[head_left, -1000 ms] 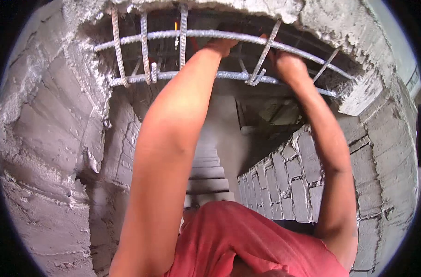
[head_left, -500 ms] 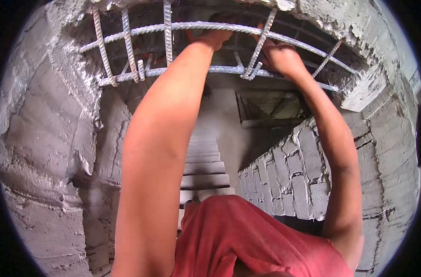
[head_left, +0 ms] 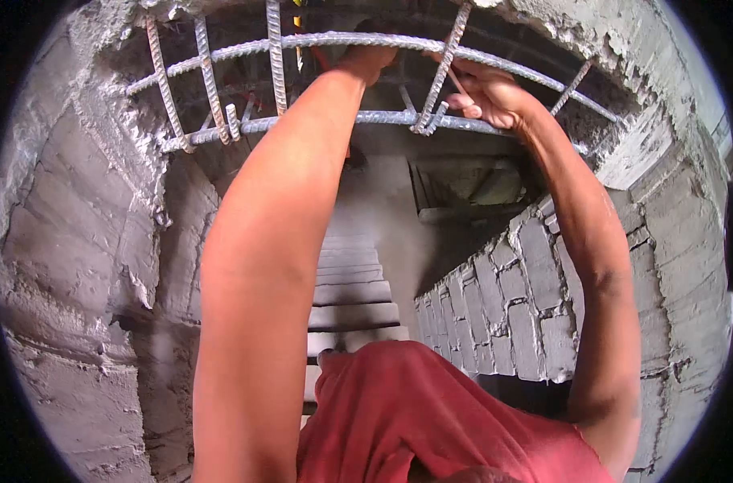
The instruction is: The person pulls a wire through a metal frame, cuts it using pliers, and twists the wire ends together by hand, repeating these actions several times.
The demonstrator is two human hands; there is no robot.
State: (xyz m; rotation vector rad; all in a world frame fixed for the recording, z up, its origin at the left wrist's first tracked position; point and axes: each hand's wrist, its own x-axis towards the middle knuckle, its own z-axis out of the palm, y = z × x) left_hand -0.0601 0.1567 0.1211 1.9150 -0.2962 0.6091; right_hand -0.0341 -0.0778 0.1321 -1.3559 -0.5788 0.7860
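Observation:
My left hand (head_left: 372, 63) reaches up behind the upper cross bar of ribbed rebar (head_left: 326, 39); its fingers are hidden in the shadow there. Just right of a slanting rebar (head_left: 441, 68), my right hand (head_left: 493, 95) is closed between the upper bar and the lower rebar (head_left: 382, 117). Its fingers are curled, with a thin, rod-like shape beside them; I cannot tell what it grips. Several short upright bars (head_left: 275, 60) cross the two long ones, forming a grid in the concrete opening.
Rough concrete edges (head_left: 636, 157) frame the opening. Far below, a flight of steps (head_left: 352, 294) descends beside a brick wall (head_left: 535, 266). A narrow yellow strip (head_left: 297, 24) shows behind the bars at top left. Red cloth (head_left: 415, 402) covers my body.
My right hand has turned, showing more of its palm and curled fingers. My left hand has shifted slightly left. The view has moved a little, and the yellow strip now shows.

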